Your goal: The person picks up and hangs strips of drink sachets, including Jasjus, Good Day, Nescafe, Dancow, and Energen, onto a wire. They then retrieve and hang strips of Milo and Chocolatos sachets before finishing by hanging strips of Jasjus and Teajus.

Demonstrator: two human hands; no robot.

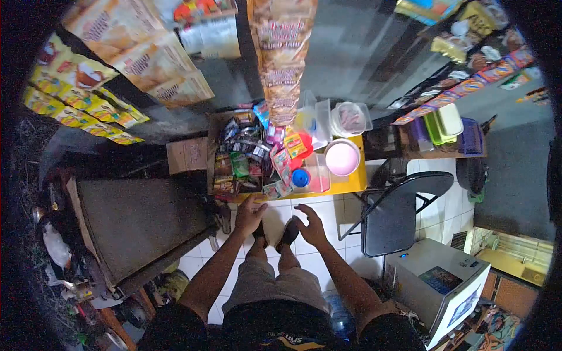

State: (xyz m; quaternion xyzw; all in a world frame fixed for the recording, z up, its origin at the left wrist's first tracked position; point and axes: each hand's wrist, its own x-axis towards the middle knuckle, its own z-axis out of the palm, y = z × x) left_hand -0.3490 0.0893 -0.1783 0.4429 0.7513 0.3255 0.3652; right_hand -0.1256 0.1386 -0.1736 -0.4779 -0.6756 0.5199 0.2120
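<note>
Both of my hands reach forward over the tiled floor, just short of the yellow table [356, 180]. My left hand [250, 216] has its fingers apart and holds nothing, close to the table's front edge. To the right of it, my right hand [310, 225] is also empty, with thumb and fingers spread. On the table, a box of packets [240, 149] stands at the left. Beside it lie red and yellow sachets [295, 145], a blue round lid [301, 178] and a pink-topped round tub [342, 158]. Clear plastic containers [351, 119] stand behind.
A black folding chair [389, 219] stands right of the table, with a grey box-shaped appliance [436, 272] nearer me. At the left is a large dark panel [143, 216]. Strips of packets [283, 70] hang above the table. A cardboard box [187, 155] is behind left.
</note>
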